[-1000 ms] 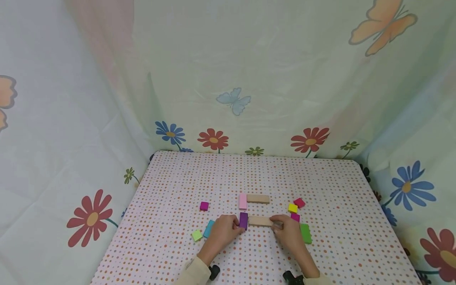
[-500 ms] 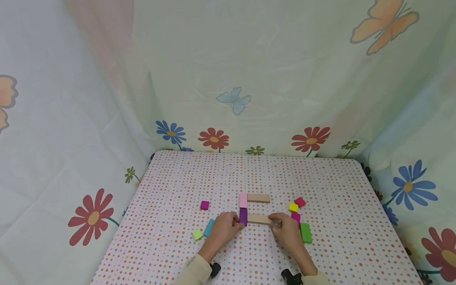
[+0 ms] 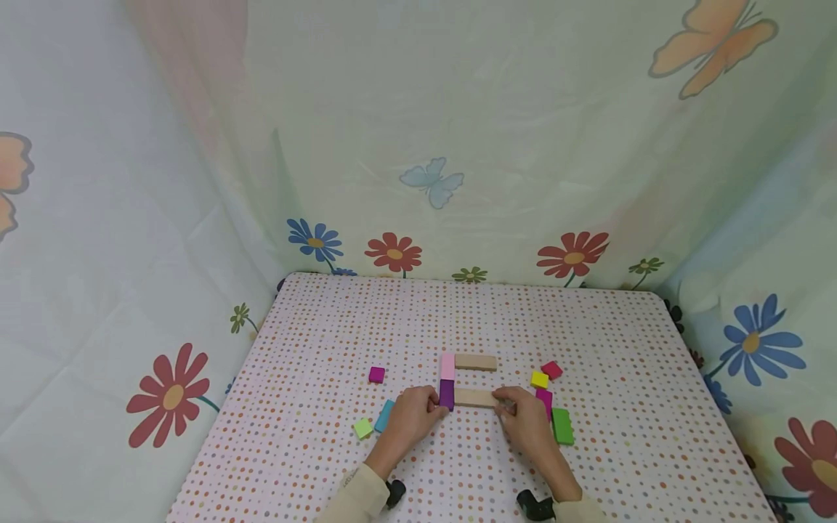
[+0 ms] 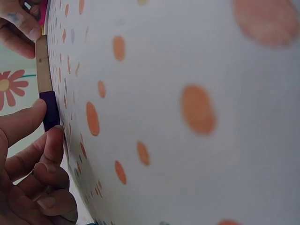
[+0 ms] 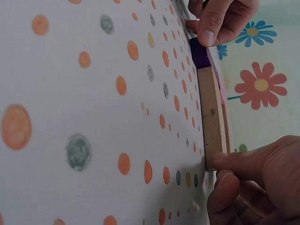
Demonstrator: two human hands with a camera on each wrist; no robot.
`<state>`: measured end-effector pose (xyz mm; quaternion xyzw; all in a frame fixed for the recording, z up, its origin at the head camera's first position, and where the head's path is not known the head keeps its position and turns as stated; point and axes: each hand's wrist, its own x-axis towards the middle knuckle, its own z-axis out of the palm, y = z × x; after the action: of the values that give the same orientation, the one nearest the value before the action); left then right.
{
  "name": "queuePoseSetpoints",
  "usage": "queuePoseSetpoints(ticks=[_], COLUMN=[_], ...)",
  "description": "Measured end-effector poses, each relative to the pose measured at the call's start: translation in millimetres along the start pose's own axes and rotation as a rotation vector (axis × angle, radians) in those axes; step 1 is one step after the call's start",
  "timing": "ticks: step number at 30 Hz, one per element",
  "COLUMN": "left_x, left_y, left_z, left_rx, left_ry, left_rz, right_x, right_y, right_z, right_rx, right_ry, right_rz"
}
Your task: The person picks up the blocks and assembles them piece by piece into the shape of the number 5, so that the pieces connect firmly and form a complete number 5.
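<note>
My left hand (image 3: 410,418) pinches a purple block (image 3: 447,394) between thumb and fingertip. The left wrist view shows the thumb on the face of this purple block (image 4: 50,110) and a finger at its lower corner. Against its far end lies a pink block (image 3: 447,366), in line with it. At the right end of the nearer plain wooden block (image 3: 474,397), my right hand (image 3: 526,421) pinches with thumb and fingers. That block's left end meets the purple block. A second plain wooden block (image 3: 476,362) lies parallel behind it, its left end against the pink block.
To the left lie a magenta cube (image 3: 376,375), a light green cube (image 3: 363,428) and a blue block (image 3: 383,417). To the right are a red block (image 3: 552,370), a yellow cube (image 3: 539,380), a magenta block (image 3: 544,402) and a green block (image 3: 562,426). A dotted cloth covers the table (image 3: 314,319).
The purple block has moved away from me until it meets the pink block, closing a small gap. The nearer wooden block has shifted slightly the same way, against the purple one.
</note>
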<state>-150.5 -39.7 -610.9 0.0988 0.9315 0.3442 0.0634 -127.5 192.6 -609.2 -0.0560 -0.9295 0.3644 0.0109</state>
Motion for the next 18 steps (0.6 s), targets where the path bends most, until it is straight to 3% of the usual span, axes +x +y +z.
queuePoseSetpoints(ticks=[10, 18], left_x=[2.1, 1.3], left_y=[0.1, -0.4], left_z=[0.8, 0.5], left_rx=[0.005, 0.012], left_ry=[-0.023, -0.006], left_rz=[-0.005, 0.015], right_x=[2.3, 3.9], right_y=[7.8, 8.3], right_z=[-8.7, -7.3], right_rx=[-0.003, -0.009], right_ry=[-0.009, -0.003], right_rz=[-0.058, -0.095])
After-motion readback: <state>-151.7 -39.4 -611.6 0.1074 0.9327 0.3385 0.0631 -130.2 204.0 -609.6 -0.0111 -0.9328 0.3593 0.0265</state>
